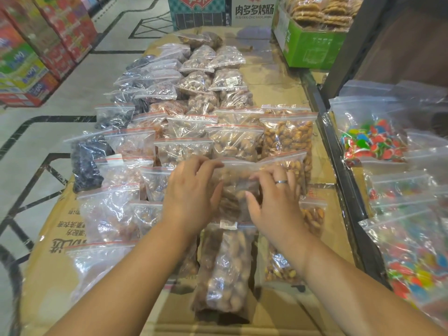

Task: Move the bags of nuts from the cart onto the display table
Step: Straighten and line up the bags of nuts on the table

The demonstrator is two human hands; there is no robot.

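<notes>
Toward the near edge of the cardboard-covered display table (pixel 266 76): clear zip-seal bag of brown nuts (pixel 238 183), apparently being set into its row. Grip: left hand (pixel 191 187) pinches the top seam; right hand (pixel 276 195) rests on it, fingers spread. Next, likely: release, then fetch another bag.

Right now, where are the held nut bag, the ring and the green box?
held nut bag (pixel 238 183), head view, clear front below the seal
ring (pixel 281 182), head view, top of the silver band
green box (pixel 312 47), head view, its front wall

The white carton (pixel 254 10) reads "肉多多烤肠" above "ROU DUO DUO KAO CHANG".
</notes>
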